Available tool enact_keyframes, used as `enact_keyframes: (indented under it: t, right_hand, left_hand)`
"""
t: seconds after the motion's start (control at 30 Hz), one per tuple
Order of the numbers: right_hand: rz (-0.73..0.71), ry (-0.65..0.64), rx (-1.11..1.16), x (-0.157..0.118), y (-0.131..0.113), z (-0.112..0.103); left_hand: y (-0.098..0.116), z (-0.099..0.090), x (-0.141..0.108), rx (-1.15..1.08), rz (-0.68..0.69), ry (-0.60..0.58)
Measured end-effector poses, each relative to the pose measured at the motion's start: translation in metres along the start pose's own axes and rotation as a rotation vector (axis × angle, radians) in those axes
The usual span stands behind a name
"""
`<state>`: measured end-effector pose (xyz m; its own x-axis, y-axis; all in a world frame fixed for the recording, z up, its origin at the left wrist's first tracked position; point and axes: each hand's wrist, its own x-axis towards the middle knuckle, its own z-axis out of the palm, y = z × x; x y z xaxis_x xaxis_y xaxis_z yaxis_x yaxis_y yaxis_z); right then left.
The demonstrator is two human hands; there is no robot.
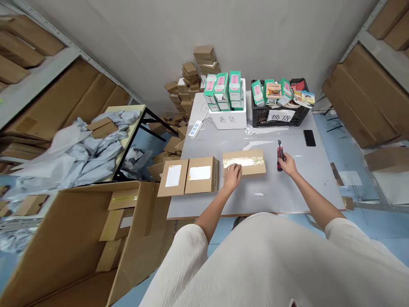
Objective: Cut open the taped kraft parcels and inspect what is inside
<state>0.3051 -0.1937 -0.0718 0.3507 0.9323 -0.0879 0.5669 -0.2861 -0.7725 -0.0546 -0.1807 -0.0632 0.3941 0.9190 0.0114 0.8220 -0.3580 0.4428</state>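
Head cam, we see two bare forearms reaching onto a grey table (275, 198), white sleeves at the bottom of the frame. L hand (232, 177) is open, palm down, fingers resting on the near edge of a flat cardboard box (244, 163) w/ a wide strip of shiny packing tape (243, 162) across its top. R hand (287, 165) is closed around a red-and-black utility knife (280, 156), just right of that box, tip pointing away from the person, not touching the box as far as we can tell. Left of the box, nearly touching it, are two more cardboard boxes (188, 176) side by side, each w/ a white label (200, 172). Further back on the table: black smartphone (309, 137), white power strip (195, 128), white foam box (228, 119) w/ a Chinese-text sign, holding green-and-pink retail boxes (222, 90), and black plastic crate (277, 114), also signed in Chinese, w/ similar boxes and printed cards (273, 90). Bg/sides: metal shelves (38, 81) w/ flat cardboard, pile of cardboard pieces (187, 87) behind the table, small side table (124, 140) w/ grey plastic mailers (96, 155), big open carton (96, 243) at lower left.
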Motion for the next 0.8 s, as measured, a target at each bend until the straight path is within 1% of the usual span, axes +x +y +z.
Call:
enact_keyframes:
  t: [0.07,0.17,0.27,0.33,0.43,0.53,0.67,0.8]
  right_hand:
    - [-0.081,-0.052,-0.008,0.001,-0.028,0.003]
    - [-0.207,-0.217,-0.031,-0.002,-0.067,0.014]
    - [-0.327,-0.369,-0.093,-0.007,-0.098,0.030]
    - [-0.394,-0.429,-0.155,-0.009,-0.113,0.041]
    - [-0.486,-0.484,-0.273,-0.009,-0.127,0.056]
    - [-0.549,-0.529,-0.432,-0.009,-0.136,0.067]
    - [-0.586,-0.553,-0.571,-0.010,-0.142,0.077]
    - [-0.592,-0.547,-0.627,-0.009,-0.147,0.084]
  left_hand:
    - [-0.007,-0.002,-0.006,0.002,0.058,-0.001]
    - [-0.017,-0.004,-0.012,-0.005,0.126,-0.010]
    - [-0.025,-0.008,-0.014,-0.026,0.125,0.006]
    - [-0.028,-0.009,-0.016,-0.031,0.101,0.027]
    - [-0.031,-0.007,-0.019,-0.024,0.083,0.029]
    - [-0.032,-0.003,-0.022,-0.055,0.117,0.045]
    - [-0.036,-0.002,-0.023,-0.120,0.179,0.096]
    - [-0.037,-0.004,-0.021,-0.123,0.193,0.076]
